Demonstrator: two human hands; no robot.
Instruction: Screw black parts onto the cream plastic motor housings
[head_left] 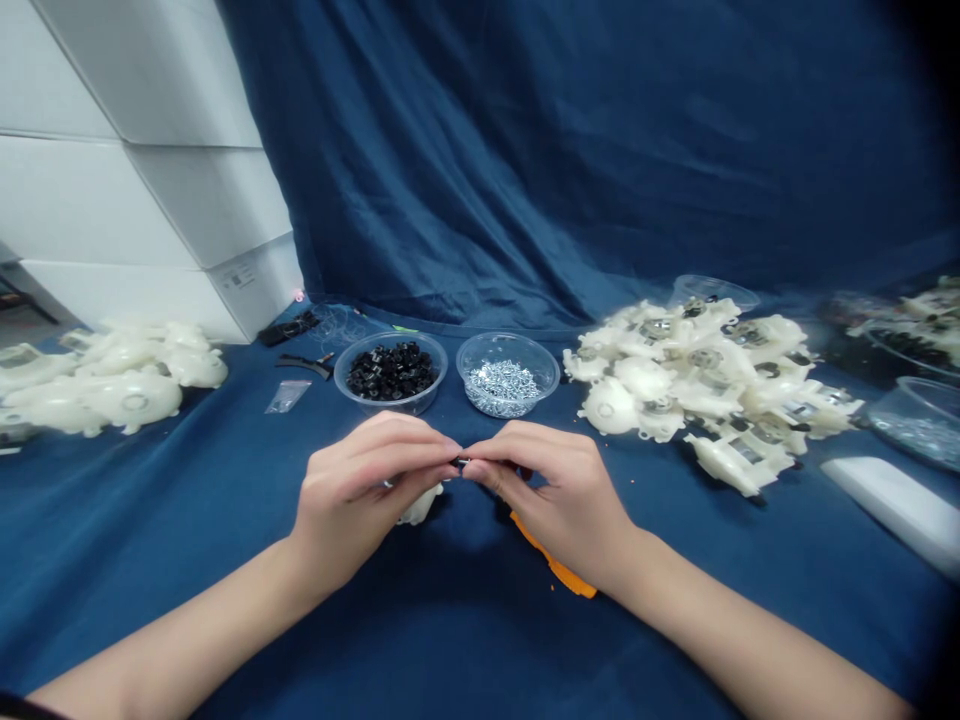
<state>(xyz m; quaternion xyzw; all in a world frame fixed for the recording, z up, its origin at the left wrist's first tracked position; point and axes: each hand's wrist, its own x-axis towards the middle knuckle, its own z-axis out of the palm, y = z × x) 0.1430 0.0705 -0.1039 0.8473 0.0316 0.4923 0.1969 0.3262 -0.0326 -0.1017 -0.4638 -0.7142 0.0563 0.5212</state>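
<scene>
My left hand (367,480) and my right hand (551,485) meet at the fingertips over the middle of the blue cloth. Both are closed in a pinch. A small black part (455,461) shows at my left fingertips, mostly covered by them. Against it, a thin silver metal piece, perhaps a screw, sits at the tips of my right thumb and index finger. Under my left hand lies a cream plastic housing (421,507), largely hidden. An orange object (559,562) rests on the cloth beneath my right hand; its kind is hidden.
Beyond my hands stand a clear bowl (339,378) of black parts and another bowl (553,375) of small silver hardware. Cream housings are piled at left (127,385) and right (697,365). White boxes (150,200) rise back left; a white object (892,505) lies right.
</scene>
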